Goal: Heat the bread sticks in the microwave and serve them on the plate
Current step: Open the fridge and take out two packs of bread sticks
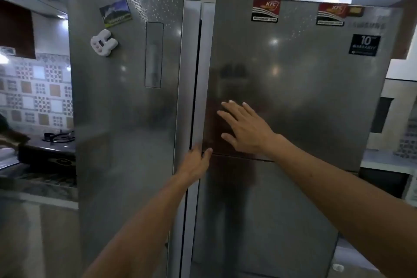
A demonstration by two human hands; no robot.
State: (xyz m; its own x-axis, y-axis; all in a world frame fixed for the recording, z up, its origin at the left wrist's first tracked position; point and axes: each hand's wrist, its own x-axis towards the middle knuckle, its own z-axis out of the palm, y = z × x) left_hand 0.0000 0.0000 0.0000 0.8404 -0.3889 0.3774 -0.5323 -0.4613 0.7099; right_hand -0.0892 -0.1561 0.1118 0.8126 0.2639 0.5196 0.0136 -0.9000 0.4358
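**Both hands on the fridge**

Your L hand [198, 160] hooks its fingers round the inner edge of the upper right fridge door [304, 88], at the gap. Your R hand [242, 127] lies flat on that door, fingers straight and spread, gripping nothing. Left door [126, 119] stands beside it w/ magnets up top. Microwave [392, 117] sits far right. Bread sticks, plate: can't tell where.

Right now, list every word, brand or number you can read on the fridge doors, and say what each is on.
"KFC": red sticker, top of the right door; its lower strip is unreadable.
"KFC": second red sticker, blurred but legible.
"10", perhaps "WARRANTY": black label; small print unreadable.
Picture magnet on the left door: lettering too blurred.
White magnet: no text.
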